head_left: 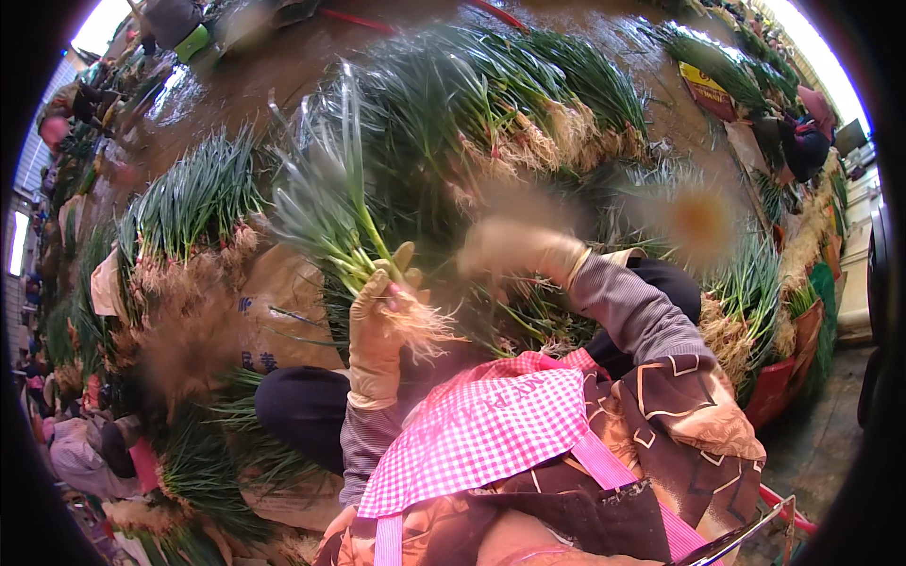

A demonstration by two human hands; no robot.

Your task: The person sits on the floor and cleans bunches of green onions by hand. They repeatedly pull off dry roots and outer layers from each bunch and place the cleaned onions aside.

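My left hand (377,329), in a pale rubber glove, grips a small bunch of scallions (359,258) just above their reddish-white bases. Its green leaves point up and away from me, and its stringy roots (422,327) hang toward my lap. Also gloved, my right hand (513,247) is smeared by motion to the right of the bunch and apart from it. Whether its fingers hold anything cannot be made out. Below and between the hands lie loose scallions (541,318).
Large rows of scallions (453,92) lie beyond my hands, with another pile (195,198) at left and one at right (743,290). A printed brown sack (290,297) is left of my knee. Other people (807,134) sit among more piles. Blurry spots obscure parts of the view.
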